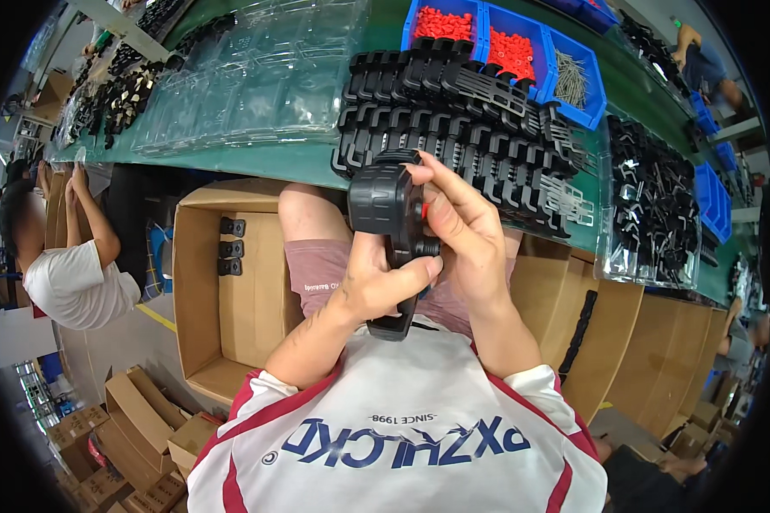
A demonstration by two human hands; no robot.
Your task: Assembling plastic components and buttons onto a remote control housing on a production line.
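Observation:
In front of my chest I hold a black plastic clamp-like holder [375, 198], upright, with a wide rounded top and a narrower lower end. My left hand [364, 286] is closed around its middle, thumb across the front near a dark threaded-looking knob. My right hand [469, 227] is closed at its right side, the fingertips on the upper edge. A small red plastic piece [425, 210] shows between the right thumb and the holder; the fingers partly hide it. Just beyond my hands, rows of similar black parts [453, 141] lie on the green table [308, 161].
Blue bins [482, 34] at the back hold red pieces and metal pins. Clear plastic trays [239, 94] lie at far left, and a tray of black parts [650, 205] stands right. An open cardboard box [252, 321] is beside my leg. A co-worker [85, 274] sits left.

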